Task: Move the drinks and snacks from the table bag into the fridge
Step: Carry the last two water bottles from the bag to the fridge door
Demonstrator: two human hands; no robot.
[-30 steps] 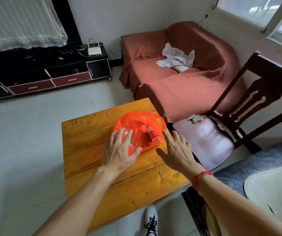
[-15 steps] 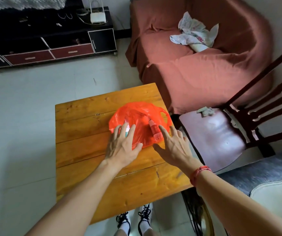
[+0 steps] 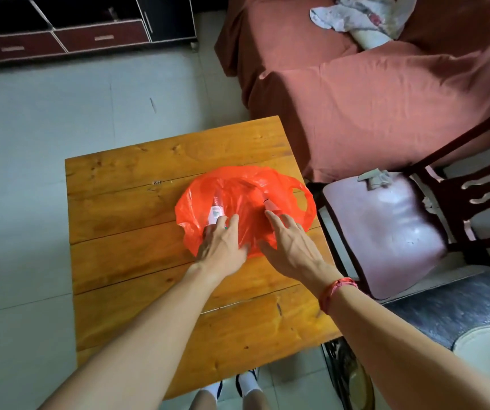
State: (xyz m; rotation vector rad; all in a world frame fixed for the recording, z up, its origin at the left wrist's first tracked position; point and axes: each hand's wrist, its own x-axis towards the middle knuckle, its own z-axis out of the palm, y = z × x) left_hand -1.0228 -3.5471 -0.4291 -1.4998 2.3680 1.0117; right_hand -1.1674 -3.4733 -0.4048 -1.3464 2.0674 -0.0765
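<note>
orange bag (image 3: 246, 187): thin, slippery, limp | likely light; take handle loop (image 3: 311, 202) at 3 o'clock | left hand (image 3: 223, 247), right hand (image 3: 294, 250): grips apart, over bag

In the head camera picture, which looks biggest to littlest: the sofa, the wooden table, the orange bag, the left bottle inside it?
1. wooden table and sofa: too alike to rank; the sofa is cut off.
2. orange bag
3. left bottle

Bag (image 3: 243, 199): thin glossy orange plastic, crinkled. Table (image 3: 137, 261): varnished knotty wood planks. Chair seat (image 3: 385, 235): shiny, smooth.
</note>
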